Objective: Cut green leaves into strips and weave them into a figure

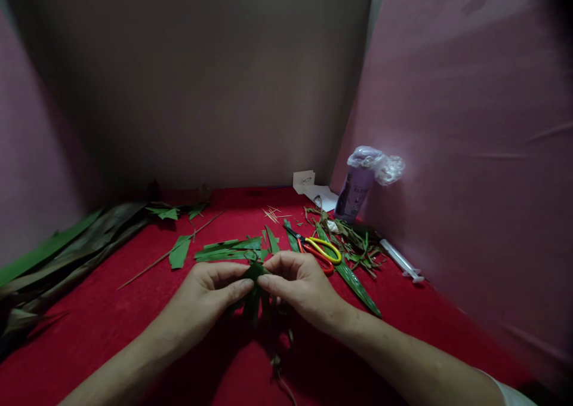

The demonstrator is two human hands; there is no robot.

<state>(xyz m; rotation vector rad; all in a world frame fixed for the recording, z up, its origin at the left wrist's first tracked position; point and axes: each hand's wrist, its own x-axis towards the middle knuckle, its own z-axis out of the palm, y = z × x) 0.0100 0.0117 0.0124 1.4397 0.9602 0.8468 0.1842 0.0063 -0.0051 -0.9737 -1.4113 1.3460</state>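
My left hand [208,292] and my right hand [298,283] meet over the red cloth [111,328], both pinched on a folded green leaf piece [255,273]. Loose leaf strips hang down from it beneath my fingers [257,307]. Cut green leaf strips [228,249] lie just beyond my hands. Scissors with yellow and red handles [319,251] rest next to my right hand, a little farther back.
Long green and dried leaves [58,251] are heaped at the left. Leaf scraps [358,245], a purple bottle with a plastic-wrapped top [356,191], a white syringe-like tube [400,261], thin sticks [271,214] and paper [313,188] sit at the back right. Walls close in on three sides.
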